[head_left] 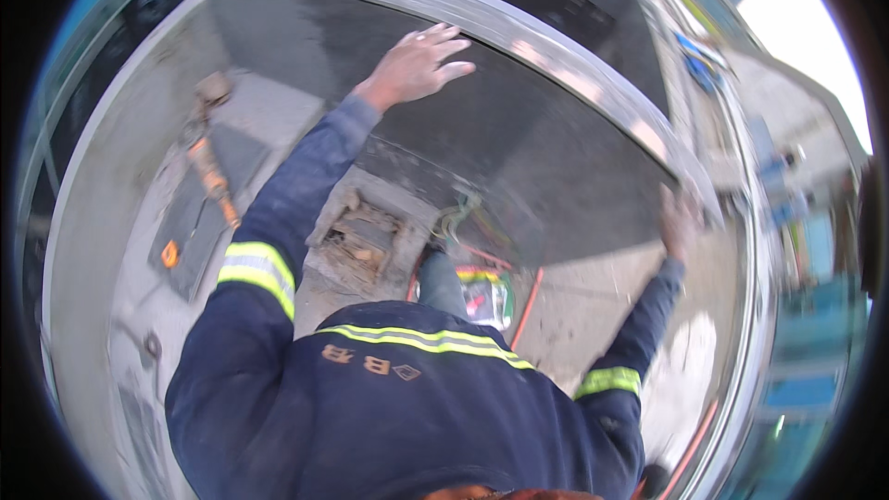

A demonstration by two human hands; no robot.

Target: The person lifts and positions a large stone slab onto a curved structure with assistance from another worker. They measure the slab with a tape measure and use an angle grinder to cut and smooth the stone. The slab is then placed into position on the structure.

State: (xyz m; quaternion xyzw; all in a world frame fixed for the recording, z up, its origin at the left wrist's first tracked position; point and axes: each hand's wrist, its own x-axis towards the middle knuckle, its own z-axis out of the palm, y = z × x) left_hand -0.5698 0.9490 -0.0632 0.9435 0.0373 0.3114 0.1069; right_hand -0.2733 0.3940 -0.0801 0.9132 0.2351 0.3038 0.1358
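A large dark grey slab point(556, 157) stands on edge before me, against the pale, dusty ledge point(593, 83). My left hand point(417, 65), whitened with dust, lies near the slab's upper edge with its fingers spread. At the slab's right end is my right hand point(681, 218); it looks closed around that edge, though its fingers are blurred. Below the slab, a pit with rubble point(361, 236) lies in the floor.
On the left, an orange power tool point(211, 176) lies across a flat grey slab piece point(194, 241), near a small orange object point(170, 254). A red hose point(528, 308) and a colourful bag point(486, 299) are on the floor by my leg. A concrete wall point(83, 222) bounds the left.
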